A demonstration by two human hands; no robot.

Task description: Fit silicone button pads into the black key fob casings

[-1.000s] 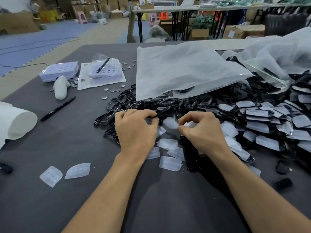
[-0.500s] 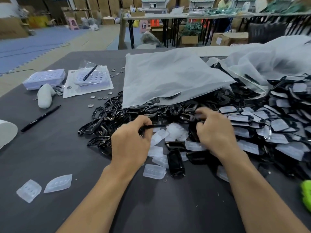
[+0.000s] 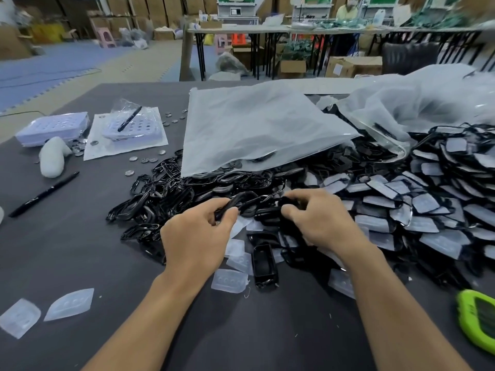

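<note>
Right hand (image 3: 321, 220) has neared left hand (image 3: 195, 236), black casing (image 3: 242, 197) pinched between them.

The bench (image 3: 267, 338) is flat dark grey. The left hand (image 3: 198, 236) pinches a glossy black ring casing (image 3: 227, 206); the right hand (image 3: 318, 220) grips a black casing part (image 3: 288, 203). Beyond both hands the loose casings (image 3: 166, 188) shine black beside a frosted white bag (image 3: 254, 129). Right of the right hand, fitted casings (image 3: 428, 204) show black rims around pale grey-white pads. Just below the hands, a silicone pad (image 3: 229, 281) is milky translucent with a row of round dimples. Far left of the left hand: a black pen (image 3: 44, 194) and lilac trays (image 3: 53, 127) dotted with round holes. Nearer and right of the right hand, a lime-green item (image 3: 479, 317) has a dark centre.
</note>
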